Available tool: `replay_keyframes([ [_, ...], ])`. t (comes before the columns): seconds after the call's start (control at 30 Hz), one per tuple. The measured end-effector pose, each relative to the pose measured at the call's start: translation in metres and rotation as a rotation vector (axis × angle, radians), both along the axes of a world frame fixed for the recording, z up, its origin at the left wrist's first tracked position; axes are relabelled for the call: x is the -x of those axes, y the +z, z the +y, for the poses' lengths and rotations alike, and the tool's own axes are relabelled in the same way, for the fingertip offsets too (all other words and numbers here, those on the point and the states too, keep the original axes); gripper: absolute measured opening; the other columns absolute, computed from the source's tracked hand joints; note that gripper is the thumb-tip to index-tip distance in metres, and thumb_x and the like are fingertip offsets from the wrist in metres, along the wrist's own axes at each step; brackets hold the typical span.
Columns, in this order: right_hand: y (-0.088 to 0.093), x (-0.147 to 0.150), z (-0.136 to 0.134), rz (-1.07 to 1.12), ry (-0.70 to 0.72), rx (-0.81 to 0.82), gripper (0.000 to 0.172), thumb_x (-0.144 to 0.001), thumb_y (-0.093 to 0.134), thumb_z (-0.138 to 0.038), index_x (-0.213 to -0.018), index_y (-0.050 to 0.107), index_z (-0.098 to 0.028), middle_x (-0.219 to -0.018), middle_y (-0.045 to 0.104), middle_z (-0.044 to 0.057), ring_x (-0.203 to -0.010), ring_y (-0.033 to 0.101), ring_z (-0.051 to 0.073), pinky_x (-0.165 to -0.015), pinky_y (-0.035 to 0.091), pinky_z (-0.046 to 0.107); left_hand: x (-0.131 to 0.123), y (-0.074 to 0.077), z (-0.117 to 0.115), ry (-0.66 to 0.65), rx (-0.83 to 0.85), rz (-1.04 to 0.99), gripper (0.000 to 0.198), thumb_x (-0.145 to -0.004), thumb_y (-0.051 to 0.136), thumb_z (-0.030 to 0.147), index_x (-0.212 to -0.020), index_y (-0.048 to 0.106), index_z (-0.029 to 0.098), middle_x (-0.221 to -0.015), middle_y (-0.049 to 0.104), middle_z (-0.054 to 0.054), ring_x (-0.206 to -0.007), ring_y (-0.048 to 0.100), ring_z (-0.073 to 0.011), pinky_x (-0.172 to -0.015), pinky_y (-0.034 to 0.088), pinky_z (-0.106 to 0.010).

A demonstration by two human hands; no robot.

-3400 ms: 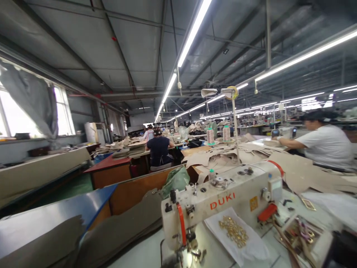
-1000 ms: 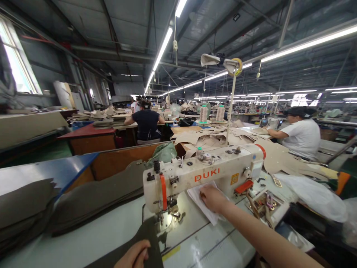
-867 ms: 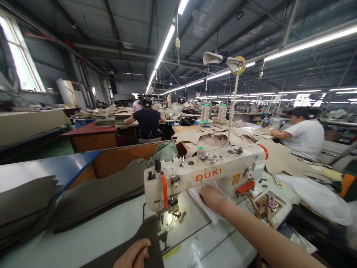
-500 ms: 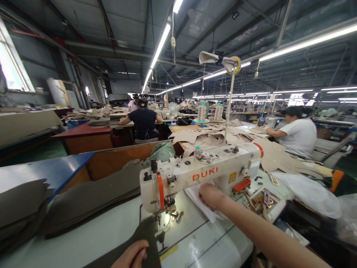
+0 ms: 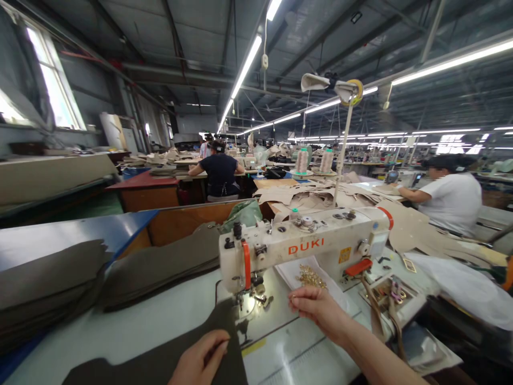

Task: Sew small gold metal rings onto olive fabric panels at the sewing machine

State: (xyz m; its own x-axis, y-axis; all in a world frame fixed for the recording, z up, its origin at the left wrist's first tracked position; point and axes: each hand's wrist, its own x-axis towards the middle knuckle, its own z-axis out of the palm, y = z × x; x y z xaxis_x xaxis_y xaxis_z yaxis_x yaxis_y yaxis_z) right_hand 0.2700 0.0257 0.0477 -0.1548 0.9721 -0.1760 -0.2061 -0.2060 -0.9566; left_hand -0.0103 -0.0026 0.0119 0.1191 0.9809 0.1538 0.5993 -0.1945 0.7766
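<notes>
A cream DUKI sewing machine [image 5: 316, 247] stands on the white table [image 5: 168, 321]. My left hand [image 5: 200, 362] grips the edge of a dark grey fabric piece [image 5: 160, 366] whose tip lies under the needle [image 5: 245, 303]. My right hand [image 5: 316, 307] hovers just in front of the machine arm, fingers pinched on what looks like a small gold ring [image 5: 294, 295]. Behind it, a pile of gold rings [image 5: 310, 277] lies on a white cloth [image 5: 292, 270].
Stacks of dark grey fabric [image 5: 156, 267] lie at the left. A tray of small parts [image 5: 395, 293] and a white plastic bag [image 5: 465, 289] sit at the right. Tan cut pieces [image 5: 320, 199] cover the table behind. Co-workers sit ahead [image 5: 219, 174] and at the right [image 5: 452, 200].
My right hand has drawn back from the white cloth under the machine arm, uncovering the pile of gold rings. My left hand stays on the dark fabric.
</notes>
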Motion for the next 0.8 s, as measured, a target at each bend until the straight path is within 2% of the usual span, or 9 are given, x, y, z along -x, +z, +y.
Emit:
replay_keyframes([
  [0.07,0.004,0.01,-0.013,0.135,0.037,0.066,0.029,-0.052,0.085,-0.033,-0.073,0.073,-0.016,-0.071,0.068,0.004,-0.065,0.059,0.012,-0.064,0.043,0.023,-0.003,0.006,-0.003,-0.006,0.002,0.008,0.02,-0.075,0.053,0.038,-0.073,0.067,0.024,-0.071,0.071,0.0,-0.067,0.064,-0.0174,-0.065,0.051,-0.023],
  [0.2,0.007,0.029,-0.027,0.229,0.111,0.125,0.031,-0.052,0.086,-0.032,-0.075,0.074,-0.015,-0.074,0.069,0.006,-0.065,0.06,0.011,-0.064,0.044,0.022,-0.005,0.008,-0.008,-0.01,0.009,0.006,0.02,-0.077,0.051,0.034,-0.074,0.067,0.023,-0.072,0.071,-0.001,-0.067,0.063,-0.0175,-0.066,0.049,-0.023],
  [0.3,-0.004,0.046,-0.029,0.172,0.119,0.11,0.035,-0.053,0.084,-0.037,-0.078,0.074,-0.016,-0.074,0.07,0.006,-0.066,0.059,0.012,-0.064,0.043,0.023,-0.005,0.008,-0.01,-0.029,0.012,-0.025,0.02,-0.078,0.051,0.031,-0.077,0.068,0.022,-0.077,0.072,-0.003,-0.072,0.064,-0.0182,-0.071,0.049,-0.024],
  [0.4,-0.023,0.069,-0.026,0.053,0.064,0.036,0.041,-0.05,0.083,-0.047,-0.076,0.075,-0.016,-0.068,0.069,0.006,-0.063,0.058,0.015,-0.06,0.042,0.024,-0.005,0.008,-0.011,-0.024,0.026,-0.064,0.021,-0.078,0.052,0.031,-0.08,0.07,0.021,-0.082,0.072,-0.004,-0.075,0.064,-0.0187,-0.075,0.049,-0.025],
  [0.53,-0.043,0.096,-0.023,0.013,0.049,0.009,0.051,-0.05,0.08,-0.056,-0.078,0.075,-0.015,-0.066,0.068,0.006,-0.059,0.056,0.014,-0.057,0.041,0.025,-0.004,0.006,-0.011,0.013,0.065,-0.127,0.022,-0.078,0.053,0.034,-0.083,0.071,0.021,-0.077,0.071,-0.003,-0.071,0.063,-0.0185,-0.071,0.05,-0.026],
  [0.67,-0.045,0.108,-0.023,0.05,0.039,0.025,0.054,-0.051,0.077,-0.06,-0.078,0.075,-0.014,-0.062,0.065,0.005,-0.056,0.053,0.012,-0.055,0.039,0.023,-0.004,0.002,-0.01,0.017,0.104,-0.171,0.022,-0.078,0.053,0.033,-0.083,0.07,0.02,-0.073,0.069,-0.003,-0.065,0.06,-0.0172,-0.065,0.049,-0.025],
  [0.8,-0.041,0.113,-0.022,0.101,0.023,0.047,0.048,-0.051,0.08,-0.054,-0.076,0.075,-0.013,-0.058,0.06,0.002,-0.053,0.047,0.009,-0.054,0.037,0.022,-0.004,0.0,-0.008,0.001,0.13,-0.247,0.023,-0.079,0.053,0.034,-0.083,0.069,0.018,-0.071,0.067,-0.002,-0.061,0.058,-0.0154,-0.061,0.047,-0.025],
])
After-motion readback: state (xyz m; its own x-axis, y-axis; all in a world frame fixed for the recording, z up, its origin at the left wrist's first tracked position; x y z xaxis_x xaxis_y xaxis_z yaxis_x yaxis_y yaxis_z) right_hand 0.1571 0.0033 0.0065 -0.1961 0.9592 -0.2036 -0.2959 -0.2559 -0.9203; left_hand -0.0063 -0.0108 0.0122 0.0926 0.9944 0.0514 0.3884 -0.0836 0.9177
